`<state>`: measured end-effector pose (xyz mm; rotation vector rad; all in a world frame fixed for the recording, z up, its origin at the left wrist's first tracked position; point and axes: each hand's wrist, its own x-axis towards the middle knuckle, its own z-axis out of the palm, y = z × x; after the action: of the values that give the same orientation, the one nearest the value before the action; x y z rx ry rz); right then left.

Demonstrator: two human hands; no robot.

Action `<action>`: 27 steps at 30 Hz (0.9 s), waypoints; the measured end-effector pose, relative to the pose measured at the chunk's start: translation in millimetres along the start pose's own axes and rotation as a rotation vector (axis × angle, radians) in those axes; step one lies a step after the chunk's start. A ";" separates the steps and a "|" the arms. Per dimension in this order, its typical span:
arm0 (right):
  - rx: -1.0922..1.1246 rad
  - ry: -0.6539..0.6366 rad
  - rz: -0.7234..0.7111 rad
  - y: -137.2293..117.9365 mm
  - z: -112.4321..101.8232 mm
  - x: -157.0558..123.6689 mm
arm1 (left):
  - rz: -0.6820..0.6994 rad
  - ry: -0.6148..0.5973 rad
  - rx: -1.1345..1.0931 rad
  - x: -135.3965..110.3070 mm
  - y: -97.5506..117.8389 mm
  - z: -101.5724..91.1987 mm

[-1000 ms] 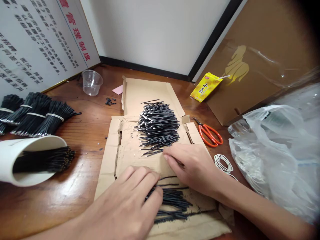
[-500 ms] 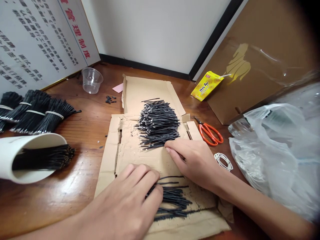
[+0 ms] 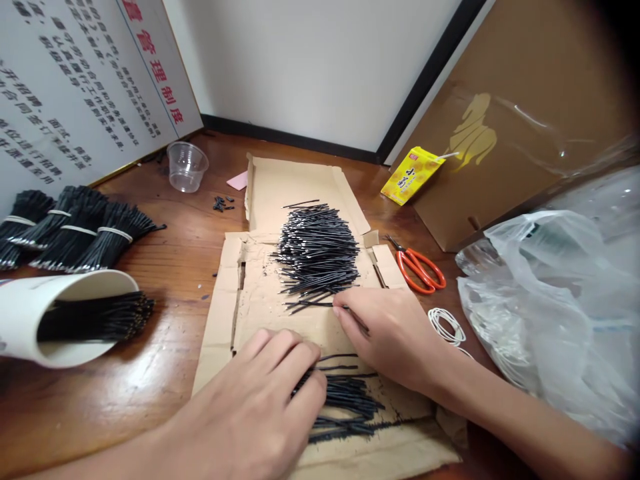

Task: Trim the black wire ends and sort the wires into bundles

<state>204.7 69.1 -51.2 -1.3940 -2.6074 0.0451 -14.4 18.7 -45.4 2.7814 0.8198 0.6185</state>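
Where the flattened brown cardboard sheet [image 3: 280, 313] lies on the brown wooden surface [image 3: 165, 260], two groups of thin black wire pieces are observed. The larger heap of black wire pieces [image 3: 317, 248] rests on the middle of the cardboard. The right hand [image 3: 387, 333] is placed at the near edge of this heap, its fingertips pinching a few wire pieces at the heap's near edge. The left hand [image 3: 253, 407] is laid palm down, fingers pressed on the smaller gathered batch of black wire pieces [image 3: 345, 400], which lies at the near end of the cardboard; a closed grasp is not seen there.

Orange-handled scissors [image 3: 417, 268] are noted just right of the cardboard, with a coil of white rubber bands [image 3: 447, 325] nearer, beside the right wrist. A white paper cup [image 3: 45, 317] lies on its side to the left, filled with wire pieces. Bundles of black wire bound with white bands [image 3: 75, 230] are recorded behind it. A clear plastic cup [image 3: 187, 165], a yellow drink carton [image 3: 413, 175] and a clear plastic bag [image 3: 550, 300] are also present.
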 end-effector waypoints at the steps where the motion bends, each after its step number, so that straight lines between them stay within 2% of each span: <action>1: -0.004 0.000 -0.009 -0.3 0.3 -0.6 | 0.006 0.008 0.003 -0.5 -0.6 1.6; 5: 0.015 0.007 -0.030 -2.1 -0.1 -1.5 | -0.003 -0.003 0.006 -1.7 -1.8 4.3; 9: 0.064 -0.053 0.006 -4.2 -4.2 -0.5 | 0.006 -0.007 -0.003 -0.5 -0.6 1.2; 15: 0.068 -0.062 0.029 -4.0 -6.7 2.1 | -0.078 -0.125 -0.017 1.1 3.9 -6.9; 21: 0.052 -0.040 0.059 -1.4 -2.7 3.4 | -0.063 -0.120 -0.021 0.7 2.9 -6.3; 27: 0.014 -0.096 0.089 -1.7 -4.3 5.6 | -0.079 -0.145 -0.032 4.2 4.9 -10.1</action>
<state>201.0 72.6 -46.0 -1.5394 -2.6135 0.1456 -13.3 17.4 -33.5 2.7120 0.8758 0.4071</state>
